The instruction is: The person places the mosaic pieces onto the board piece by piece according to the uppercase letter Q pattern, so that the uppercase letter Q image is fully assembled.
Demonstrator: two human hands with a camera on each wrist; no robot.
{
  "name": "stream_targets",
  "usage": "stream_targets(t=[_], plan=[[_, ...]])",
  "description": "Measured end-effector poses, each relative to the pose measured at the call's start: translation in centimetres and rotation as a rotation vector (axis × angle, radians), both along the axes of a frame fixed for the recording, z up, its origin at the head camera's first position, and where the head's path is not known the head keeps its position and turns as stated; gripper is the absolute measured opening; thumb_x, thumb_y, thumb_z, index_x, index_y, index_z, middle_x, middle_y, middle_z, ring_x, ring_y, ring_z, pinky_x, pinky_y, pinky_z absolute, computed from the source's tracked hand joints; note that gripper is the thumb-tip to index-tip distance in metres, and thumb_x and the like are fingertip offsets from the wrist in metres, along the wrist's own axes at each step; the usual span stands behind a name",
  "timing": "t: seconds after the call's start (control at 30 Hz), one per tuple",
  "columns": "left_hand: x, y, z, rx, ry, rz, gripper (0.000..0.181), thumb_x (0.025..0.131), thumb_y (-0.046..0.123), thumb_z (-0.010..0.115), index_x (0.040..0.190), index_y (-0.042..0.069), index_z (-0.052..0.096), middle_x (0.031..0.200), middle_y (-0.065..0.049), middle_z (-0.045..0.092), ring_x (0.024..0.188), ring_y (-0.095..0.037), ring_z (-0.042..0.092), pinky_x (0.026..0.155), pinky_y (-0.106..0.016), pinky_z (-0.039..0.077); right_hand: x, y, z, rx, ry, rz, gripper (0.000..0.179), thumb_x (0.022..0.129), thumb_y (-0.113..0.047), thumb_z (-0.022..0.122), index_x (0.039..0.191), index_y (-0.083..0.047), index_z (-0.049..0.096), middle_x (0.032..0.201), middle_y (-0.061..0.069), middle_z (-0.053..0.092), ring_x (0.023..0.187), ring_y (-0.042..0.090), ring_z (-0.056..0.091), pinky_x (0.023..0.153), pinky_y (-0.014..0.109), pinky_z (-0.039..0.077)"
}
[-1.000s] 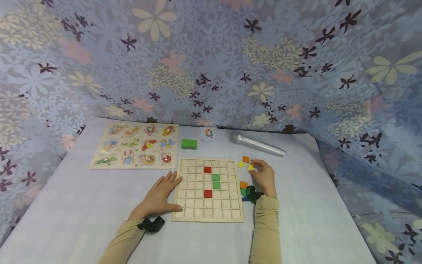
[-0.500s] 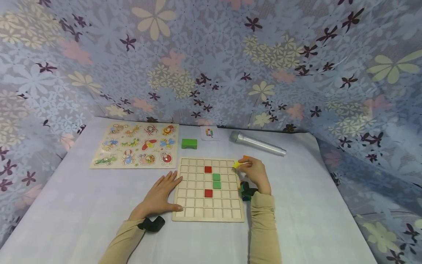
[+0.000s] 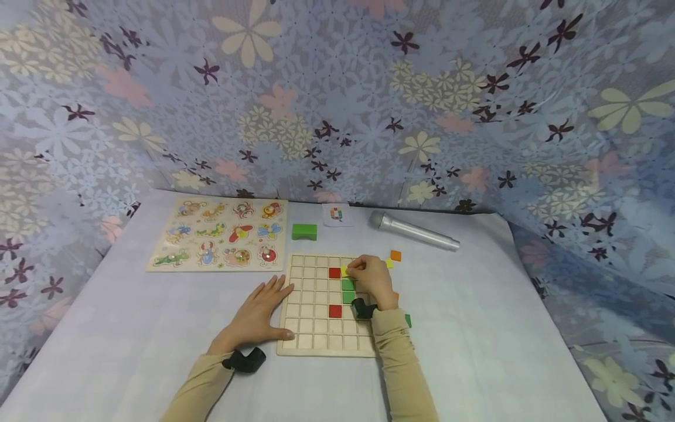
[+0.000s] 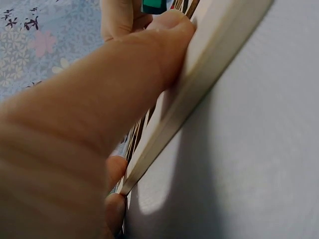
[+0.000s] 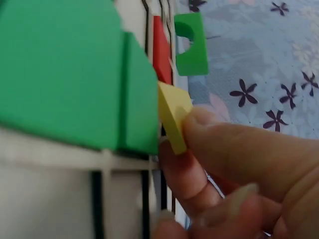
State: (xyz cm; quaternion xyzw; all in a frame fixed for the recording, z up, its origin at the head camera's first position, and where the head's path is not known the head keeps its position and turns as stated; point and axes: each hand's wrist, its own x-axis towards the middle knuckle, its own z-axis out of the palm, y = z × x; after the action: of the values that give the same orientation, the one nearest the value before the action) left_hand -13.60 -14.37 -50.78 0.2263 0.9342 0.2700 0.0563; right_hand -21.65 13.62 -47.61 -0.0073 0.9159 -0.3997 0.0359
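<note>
A wooden grid board (image 3: 311,344) lies on the table with two red tiles (image 3: 334,311) and two green tiles (image 3: 348,298) set in its cells. My right hand (image 3: 373,278) pinches a yellow tile (image 5: 173,115) between thumb and fingers, tilted over a cell just right of the upper red tile and above the green ones. In the right wrist view the green tiles (image 5: 60,69) loom close by. My left hand (image 3: 256,312) rests with fingers spread along the board's left edge; its thumb (image 4: 172,30) lies on the frame in the left wrist view.
Right of the board lie an orange tile (image 3: 396,255), another yellow tile (image 3: 389,263) and pieces partly hidden by the right arm. Behind stand a green arch block (image 3: 304,232), a pattern card (image 3: 337,215) and a silver microphone (image 3: 416,231). An insect puzzle (image 3: 218,234) lies back left.
My right hand has carried the yellow tile leftward from the loose pieces beside the board to over the grid. The left hand has stayed at the board's edge.
</note>
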Motion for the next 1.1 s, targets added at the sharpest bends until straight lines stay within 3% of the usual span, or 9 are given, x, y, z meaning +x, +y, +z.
stream_targets(t=[0.4,0.53,0.6,0.67,0.77,0.83,0.9,0.97,1.1], plan=[[0.0,-0.1,-0.1,-0.004,-0.006,0.008,0.103,0.068,0.056,0.079,0.149,0.008,0.036,0.16,-0.017,0.023,0.15,-0.036,0.017,0.122,-0.053,0.014,0.1,-0.3,-0.2,0.05,-0.023,0.002,0.007,0.087,-0.016,0.071,0.085,-0.009,0.072,0.086,0.007,0.071,0.074,0.02,0.061,0.063,0.028,0.047],[0.0,-0.1,0.0,-0.002,-0.006,0.005,0.103,0.068,0.056,0.079,0.149,0.008,0.037,0.16,-0.017,0.023,0.149,-0.037,0.018,0.121,-0.054,0.015,-0.3,0.6,-0.3,-0.029,-0.005,0.002,0.009,0.088,-0.015,0.069,0.091,-0.008,0.072,0.088,0.01,0.071,0.076,0.021,0.062,0.064,0.026,0.047],[0.0,0.0,0.1,0.0,-0.008,0.002,0.103,0.068,0.056,0.079,0.149,0.008,0.037,0.16,-0.017,0.023,0.149,-0.037,0.018,0.121,-0.054,0.015,-0.4,1.7,-0.4,-0.084,0.0,-0.018,0.014,0.089,-0.015,0.067,0.101,-0.007,0.072,0.098,0.013,0.071,0.076,0.017,0.061,0.063,0.023,0.046],[0.0,0.1,0.1,0.003,-0.012,0.0,0.103,0.068,0.056,0.079,0.149,0.008,0.037,0.16,-0.017,0.023,0.15,-0.037,0.017,0.122,-0.054,0.014,-0.6,3.2,-0.4,-0.11,-0.001,-0.036,0.024,0.091,-0.012,0.063,0.114,-0.008,0.068,0.115,0.018,0.068,0.064,0.013,0.055,0.055,0.02,0.042],[0.0,0.1,0.1,-0.005,-0.017,0.007,0.104,0.068,0.056,0.079,0.149,0.008,0.036,0.16,-0.017,0.023,0.15,-0.036,0.017,0.122,-0.054,0.014,-0.6,5.4,-0.6,-0.089,-0.027,-0.053,0.039,0.092,-0.007,0.059,0.13,-0.01,0.059,0.137,0.022,0.055,0.048,0.006,0.039,0.044,0.017,0.034],[0.0,0.1,0.0,-0.01,-0.02,0.012,0.104,0.068,0.056,0.079,0.149,0.008,0.036,0.16,-0.016,0.023,0.15,-0.036,0.017,0.122,-0.054,0.014,-0.7,6.5,-0.9,-0.067,-0.041,-0.06,0.044,0.091,-0.003,0.057,0.134,-0.011,0.056,0.142,0.022,0.051,0.042,0.007,0.029,0.039,0.017,0.029],[0.0,0.0,-0.1,-0.012,-0.018,0.015,0.104,0.068,0.056,0.079,0.15,0.008,0.036,0.16,-0.016,0.023,0.15,-0.036,0.017,0.122,-0.054,0.014,-0.7,7.1,-1.1,-0.048,-0.026,-0.08,0.045,0.09,-0.002,0.057,0.134,-0.011,0.056,0.14,0.02,0.054,0.047,0.008,0.036,0.042,0.016,0.031],[0.0,0.0,-0.1,-0.007,-0.017,0.014,0.104,0.068,0.056,0.079,0.15,0.008,0.036,0.161,-0.016,0.023,0.15,-0.036,0.017,0.122,-0.053,0.014,-0.6,7.4,-1.2,-0.036,0.001,-0.106,0.043,0.089,0.0,0.059,0.131,-0.01,0.059,0.134,0.017,0.059,0.05,0.017,0.042,0.045,0.018,0.032],[0.0,0.1,-0.1,0.0,-0.017,0.01,0.104,0.068,0.057,0.078,0.15,0.008,0.036,0.16,-0.017,0.023,0.15,-0.036,0.017,0.122,-0.053,0.014,-0.4,7.5,-1.2,0.026,0.066,-0.155,0.042,0.084,0.001,0.063,0.126,-0.006,0.063,0.124,0.017,0.066,0.085,0.03,0.061,0.061,0.023,0.04]])
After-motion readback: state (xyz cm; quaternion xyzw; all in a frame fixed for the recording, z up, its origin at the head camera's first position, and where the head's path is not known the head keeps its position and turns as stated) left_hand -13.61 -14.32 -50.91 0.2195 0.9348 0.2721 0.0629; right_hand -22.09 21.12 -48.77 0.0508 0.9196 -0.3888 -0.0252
